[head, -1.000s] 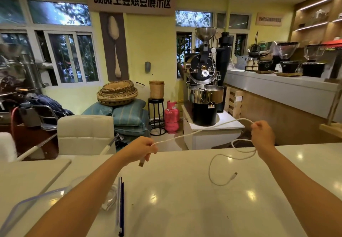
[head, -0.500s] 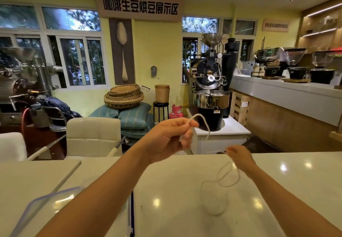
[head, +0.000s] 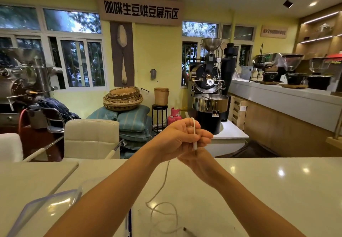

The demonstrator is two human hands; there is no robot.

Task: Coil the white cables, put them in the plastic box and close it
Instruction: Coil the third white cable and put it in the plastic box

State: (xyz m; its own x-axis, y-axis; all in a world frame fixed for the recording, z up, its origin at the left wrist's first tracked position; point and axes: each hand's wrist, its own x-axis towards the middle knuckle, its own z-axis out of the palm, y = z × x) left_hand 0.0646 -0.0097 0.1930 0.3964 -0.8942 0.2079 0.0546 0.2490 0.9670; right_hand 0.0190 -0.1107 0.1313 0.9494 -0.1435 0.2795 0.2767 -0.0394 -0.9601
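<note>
My left hand [head: 180,137] is raised over the white counter [head: 268,190], closed around a white cable [head: 194,134] whose plug end sticks down out of the fist. My right hand [head: 194,158] sits just below and behind the left one, mostly hidden by it; its fingers seem to be on the same cable. The rest of the cable hangs from the hands and lies in loose loops [head: 162,212] on the counter near me. The clear plastic box [head: 48,205] with a blue-edged rim is at the lower left, partly covered by my left forearm.
A dark blue strip [head: 129,222] lies on the counter under my left forearm. Beyond the counter's far edge stand a cream chair [head: 91,137], stacked cushions and baskets [head: 123,97], a pink gas cylinder and a coffee roaster [head: 210,92]. A grey bar counter runs along the right.
My hands were wide apart with the cable stretched between them. They have come together at the centre, the left above the right, and the slack cable has dropped into loops on the counter.
</note>
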